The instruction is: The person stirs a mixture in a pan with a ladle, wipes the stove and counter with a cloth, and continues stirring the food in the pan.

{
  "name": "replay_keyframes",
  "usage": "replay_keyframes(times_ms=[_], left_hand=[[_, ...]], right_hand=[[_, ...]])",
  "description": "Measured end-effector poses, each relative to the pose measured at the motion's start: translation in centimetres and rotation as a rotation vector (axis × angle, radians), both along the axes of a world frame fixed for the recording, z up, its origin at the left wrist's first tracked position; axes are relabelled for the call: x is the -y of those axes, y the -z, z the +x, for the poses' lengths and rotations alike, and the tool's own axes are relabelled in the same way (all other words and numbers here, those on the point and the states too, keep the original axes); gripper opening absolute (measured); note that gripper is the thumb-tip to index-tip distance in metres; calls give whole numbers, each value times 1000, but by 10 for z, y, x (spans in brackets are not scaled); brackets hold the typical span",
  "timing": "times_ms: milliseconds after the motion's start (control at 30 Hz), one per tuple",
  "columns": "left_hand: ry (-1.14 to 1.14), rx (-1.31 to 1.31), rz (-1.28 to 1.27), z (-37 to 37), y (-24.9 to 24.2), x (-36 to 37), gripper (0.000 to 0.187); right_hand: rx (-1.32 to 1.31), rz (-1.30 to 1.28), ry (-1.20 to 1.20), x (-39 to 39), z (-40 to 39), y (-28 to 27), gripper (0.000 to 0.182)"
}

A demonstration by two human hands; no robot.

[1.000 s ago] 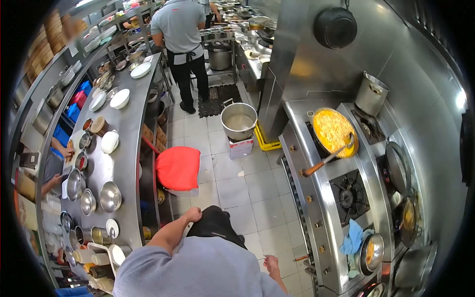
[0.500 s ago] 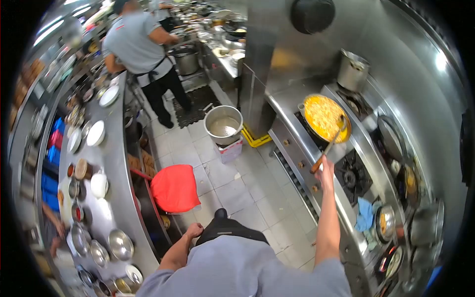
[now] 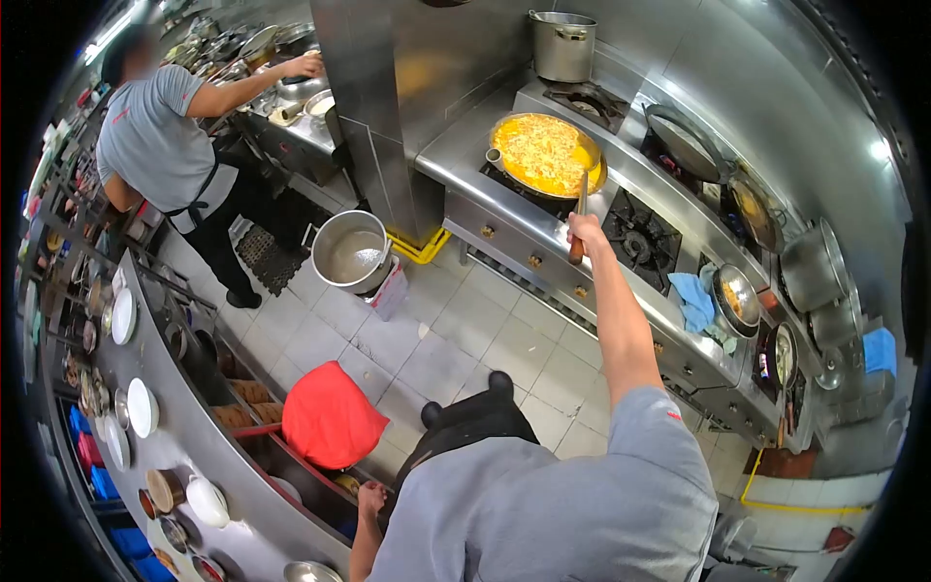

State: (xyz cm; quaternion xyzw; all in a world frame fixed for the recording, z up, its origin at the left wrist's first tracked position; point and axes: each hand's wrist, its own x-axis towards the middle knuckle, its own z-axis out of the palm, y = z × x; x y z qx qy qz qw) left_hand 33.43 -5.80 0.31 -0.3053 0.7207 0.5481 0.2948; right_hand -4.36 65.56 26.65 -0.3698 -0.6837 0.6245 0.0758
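My right hand (image 3: pixel 584 231) is closed around the wooden handle of a long ladle (image 3: pixel 582 202). The ladle's metal shaft reaches into a wide pan (image 3: pixel 496 155) on the stove, and its head is sunk in the food. Chopped orange-yellow food (image 3: pixel 545 150) in bright yellow liquid fills the pan. By my left hip, my left hand (image 3: pixel 370 498) hangs low with curled fingers and nothing visible in it. It is close to the red-edged shelf under the steel counter and a red-covered stool (image 3: pixel 335 415).
A large pot (image 3: pixel 351 254) stands on a low box on the floor. Right of the pan are a bare burner (image 3: pixel 637 239), a blue cloth (image 3: pixel 692 303) and a metal bowl (image 3: pixel 737 296). A co-worker (image 3: pixel 160 145) reaches over another counter at the left. Bowls line the steel counter (image 3: pixel 242 485).
My view has turned right and my body has moved closer to the stove. My right hand still holds the ladle, now pointing more upright into the pan. The co-worker's arm now extends to the right.
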Motion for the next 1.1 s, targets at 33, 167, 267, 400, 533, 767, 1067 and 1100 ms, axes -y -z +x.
replay_keyframes(times_ms=[33, 167, 267, 400, 533, 767, 1067, 1100], left_hand=[[148, -63, -23, 5, 4, 6, 11], [335, -45, -53, 0, -8, -5, 11], [426, -300, 60, -9, 37, 0, 12], [54, 143, 102, -65, 6, -46, 15], [177, -18, -8, -113, -2, -78, 18], [269, -76, -73, -140, -11, -104, 16], [125, 107, 30, -79, 6, -87, 19], [105, 133, 50, -75, 9, -84, 19]], right_hand=[[-85, -127, -13, -8, 2, -1, 17], [-242, -566, 34, -17, 19, -27, 11], [-302, -766, 49, -16, 37, -47, 6], [-354, -861, 36, -19, 50, -64, 11], [-306, -745, -19, -11, 50, -86, 13], [-207, -320, -152, 2, 41, -85, 13], [43, 399, -194, 9, 54, -108, 38], [91, 486, -200, 7, 57, -112, 42]])
